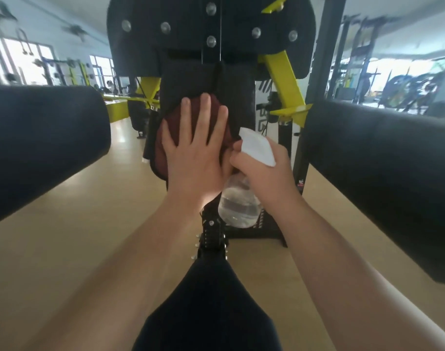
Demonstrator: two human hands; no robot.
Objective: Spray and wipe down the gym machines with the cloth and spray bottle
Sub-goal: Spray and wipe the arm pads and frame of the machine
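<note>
Your left hand (198, 160) presses one maroon cloth (160, 153), fingers straight, against the centre pad (191, 79); your right hand (261, 173) grips one spray bottle (239, 206). Two side pads (46, 148) flank them.

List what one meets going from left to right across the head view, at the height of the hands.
First the left black arm pad → left hand, flat on the dark red cloth → spray bottle, held by the right hand → right black arm pad.
</note>
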